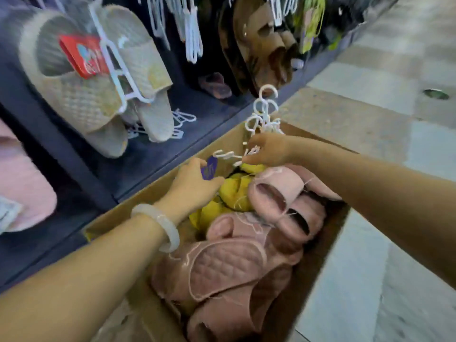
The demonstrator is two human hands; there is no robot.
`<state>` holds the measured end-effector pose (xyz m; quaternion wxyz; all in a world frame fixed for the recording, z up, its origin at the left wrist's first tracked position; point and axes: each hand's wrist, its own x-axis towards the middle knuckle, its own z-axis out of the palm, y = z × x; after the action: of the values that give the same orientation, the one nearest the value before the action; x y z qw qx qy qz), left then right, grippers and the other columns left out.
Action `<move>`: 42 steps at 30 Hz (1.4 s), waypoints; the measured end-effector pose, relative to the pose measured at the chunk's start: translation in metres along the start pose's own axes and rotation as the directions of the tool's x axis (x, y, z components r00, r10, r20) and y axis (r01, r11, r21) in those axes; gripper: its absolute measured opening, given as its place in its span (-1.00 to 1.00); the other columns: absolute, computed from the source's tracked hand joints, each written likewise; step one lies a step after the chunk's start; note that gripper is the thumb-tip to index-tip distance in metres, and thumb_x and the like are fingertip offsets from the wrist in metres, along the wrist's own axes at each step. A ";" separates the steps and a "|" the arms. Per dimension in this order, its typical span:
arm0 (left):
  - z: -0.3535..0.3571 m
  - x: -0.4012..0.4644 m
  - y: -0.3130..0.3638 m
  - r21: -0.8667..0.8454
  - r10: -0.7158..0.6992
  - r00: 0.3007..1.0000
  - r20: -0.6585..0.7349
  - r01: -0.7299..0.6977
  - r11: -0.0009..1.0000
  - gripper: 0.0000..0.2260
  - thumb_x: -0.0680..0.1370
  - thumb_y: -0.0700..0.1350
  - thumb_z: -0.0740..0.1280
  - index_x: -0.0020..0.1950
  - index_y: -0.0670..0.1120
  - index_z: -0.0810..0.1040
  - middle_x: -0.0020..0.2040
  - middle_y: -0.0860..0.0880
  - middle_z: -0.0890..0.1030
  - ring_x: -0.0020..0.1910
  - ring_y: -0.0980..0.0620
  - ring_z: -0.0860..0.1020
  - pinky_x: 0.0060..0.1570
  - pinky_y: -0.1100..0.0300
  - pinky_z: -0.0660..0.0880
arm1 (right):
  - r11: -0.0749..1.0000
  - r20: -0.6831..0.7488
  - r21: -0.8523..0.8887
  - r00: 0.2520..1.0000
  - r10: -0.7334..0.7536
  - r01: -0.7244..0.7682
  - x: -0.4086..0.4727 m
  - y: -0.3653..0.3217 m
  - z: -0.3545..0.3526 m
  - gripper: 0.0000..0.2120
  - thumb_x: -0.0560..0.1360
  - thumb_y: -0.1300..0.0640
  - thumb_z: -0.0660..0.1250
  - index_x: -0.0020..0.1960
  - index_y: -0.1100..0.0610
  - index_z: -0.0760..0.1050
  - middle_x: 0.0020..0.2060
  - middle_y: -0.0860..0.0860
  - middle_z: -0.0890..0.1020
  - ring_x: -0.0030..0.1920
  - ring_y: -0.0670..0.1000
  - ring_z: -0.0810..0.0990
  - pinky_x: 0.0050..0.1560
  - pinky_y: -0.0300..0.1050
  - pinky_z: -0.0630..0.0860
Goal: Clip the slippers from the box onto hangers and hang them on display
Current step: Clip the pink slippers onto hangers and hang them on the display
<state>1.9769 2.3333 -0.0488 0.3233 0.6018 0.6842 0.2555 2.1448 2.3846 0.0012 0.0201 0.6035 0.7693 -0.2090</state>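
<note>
An open cardboard box [328, 240] on the floor holds several pink quilted slippers [227, 265] and yellow slippers [234, 191] at its far end. My left hand [195, 186], with a pale bangle on the wrist, reaches into the box and grips a yellow slipper that carries a purple tag [209, 167]. My right hand [269, 150] is over the far end of the box, fingers closed on a bunch of white plastic hangers [264, 112] whose hooks stick up above it.
A dark display rack [153, 154] runs along the left. A pair of beige slippers [98, 77] with a red tag hangs there on a white hanger. Brown slippers [261, 43] and empty white hangers [192, 28] hang further back. Tiled floor [370, 114] lies to the right.
</note>
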 end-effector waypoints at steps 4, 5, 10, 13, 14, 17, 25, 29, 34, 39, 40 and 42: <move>0.061 0.005 -0.011 -0.034 -0.125 0.988 0.093 0.129 0.991 -0.46 0.48 0.06 0.38 0.35 -0.17 0.35 0.32 -0.15 0.45 0.30 -0.11 0.42 0.27 0.09 0.37 | 0.979 -0.079 0.119 0.981 0.174 -0.164 0.017 0.057 0.028 -0.57 0.52 -0.02 0.28 0.28 0.22 0.44 0.26 0.15 0.50 0.28 0.16 0.44 0.24 -0.12 0.34; 0.073 0.003 -0.008 -0.067 -0.131 0.985 0.110 0.139 0.988 -0.46 0.48 0.07 0.37 0.35 -0.17 0.35 0.32 -0.15 0.45 0.30 -0.10 0.42 0.25 0.12 0.36 | 0.968 -0.128 0.157 0.967 0.218 -0.198 0.020 0.070 0.033 -0.53 0.49 -0.05 0.30 0.30 0.20 0.41 0.27 0.17 0.48 0.28 0.17 0.44 0.24 -0.10 0.35; 0.108 0.008 0.014 -0.179 -0.068 0.987 0.144 0.094 0.979 -0.28 0.44 0.10 0.41 0.45 -0.14 0.17 0.38 -0.11 0.38 0.34 -0.08 0.38 0.23 0.18 0.33 | 0.942 -0.195 -0.027 0.926 0.322 -0.334 0.029 0.122 0.047 -0.19 0.37 -0.41 0.17 0.45 0.06 0.22 0.44 0.11 0.28 0.48 0.16 0.15 0.44 0.21 0.00; 0.116 0.019 0.022 -0.148 -0.045 0.991 0.129 0.064 0.987 -0.17 0.41 0.10 0.44 0.52 -0.04 0.03 0.42 -0.13 0.31 0.39 -0.10 0.31 0.24 0.15 0.29 | 0.929 -0.155 -0.142 0.934 0.321 -0.342 0.033 0.138 0.043 -0.13 0.33 -0.51 0.07 0.45 0.03 0.22 0.46 0.10 0.24 0.51 0.17 0.04 0.44 0.31 -0.24; 0.119 0.022 0.024 -0.117 -0.036 0.989 0.142 0.053 0.992 -0.14 0.40 0.12 0.44 0.53 0.01 0.00 0.42 -0.15 0.31 0.38 -0.11 0.31 0.25 0.12 0.30 | 0.925 -0.151 -0.197 0.942 0.299 -0.325 0.033 0.139 0.041 -0.12 0.31 -0.53 0.05 0.42 0.04 0.26 0.42 0.11 0.29 0.48 0.18 0.12 0.44 0.32 -0.22; 0.129 0.030 0.024 -0.023 -0.061 0.982 0.176 0.066 0.998 -0.14 0.37 0.17 0.44 0.52 0.07 0.02 0.41 -0.16 0.32 0.36 -0.16 0.34 0.23 0.07 0.34 | 0.923 -0.144 -0.307 0.970 0.195 -0.231 0.036 0.131 0.039 -0.20 0.33 -0.51 0.05 0.32 0.04 0.38 0.29 0.11 0.43 0.37 0.18 0.29 0.44 0.29 -0.18; 0.113 0.032 0.008 -0.091 -0.029 0.994 0.107 0.039 0.995 -0.32 0.34 0.06 0.52 0.38 -0.04 0.33 0.29 -0.04 0.49 0.26 -0.06 0.45 0.08 0.21 0.33 | 0.960 0.029 -0.266 0.995 0.099 -0.088 0.035 0.102 0.034 -0.49 0.42 -0.42 0.08 0.13 -0.10 0.44 0.03 -0.04 0.55 0.24 0.08 0.43 0.29 0.06 0.16; 0.088 0.022 -0.013 -0.155 -0.051 0.999 0.008 0.052 0.987 -0.29 0.33 0.03 0.53 0.38 -0.10 0.32 0.26 -0.03 0.46 0.24 -0.03 0.45 0.18 0.19 0.34 | 0.992 0.055 -0.120 0.997 0.053 -0.047 0.028 0.080 0.022 -0.64 0.45 -0.23 0.28 0.09 -0.01 0.51 0.07 -0.02 0.51 0.15 0.06 0.44 0.20 -0.04 0.30; 0.049 0.008 -0.047 -0.272 -0.125 0.985 -0.118 0.089 0.958 -0.41 0.34 -0.01 0.52 0.28 -0.13 0.40 0.10 -0.01 0.45 0.02 0.04 0.47 0.02 0.21 0.41 | 0.990 0.059 -0.045 0.989 0.139 -0.136 0.029 0.043 0.019 -0.74 0.52 0.17 0.27 0.18 0.22 0.52 0.01 0.10 0.57 -0.06 0.06 0.49 -0.19 -0.18 0.44; 0.019 0.011 -0.067 -0.376 -0.149 0.970 -0.193 0.067 0.924 -0.65 0.40 0.01 0.46 0.07 -0.09 0.44 -0.03 -0.05 0.55 -0.18 0.08 0.51 -0.26 0.26 0.42 | 0.918 0.170 0.275 0.954 0.245 -0.285 0.030 0.032 0.036 -0.75 0.59 0.07 0.13 0.00 0.21 0.49 -0.06 0.13 0.66 -0.16 0.08 0.60 -0.17 -0.13 0.51; 0.015 0.014 -0.069 -0.385 -0.142 0.973 -0.183 0.062 0.921 -0.67 0.42 0.01 0.44 0.08 -0.09 0.45 -0.04 -0.05 0.56 -0.18 0.09 0.52 -0.27 0.29 0.41 | 0.866 0.259 0.404 0.945 0.201 -0.295 0.026 0.029 0.040 -0.77 0.59 0.02 0.16 -0.02 0.17 0.47 -0.22 0.06 0.65 -0.29 0.02 0.58 -0.29 -0.16 0.50; 0.010 0.017 -0.069 -0.372 -0.107 0.986 -0.126 0.053 0.927 -0.73 0.46 -0.02 0.41 0.09 -0.08 0.46 -0.13 0.03 0.56 -0.23 0.18 0.50 -0.34 0.38 0.40 | 0.712 0.387 0.606 0.913 0.127 -0.355 0.019 0.028 0.046 -0.74 0.58 -0.06 0.17 0.05 0.13 0.45 -0.27 0.04 0.57 -0.30 0.01 0.51 -0.31 -0.14 0.45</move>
<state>1.9376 2.3398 -0.1083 0.3902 0.4822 0.6699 0.4080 2.1553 2.3909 -0.0547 -0.0451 0.6251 0.5435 -0.5585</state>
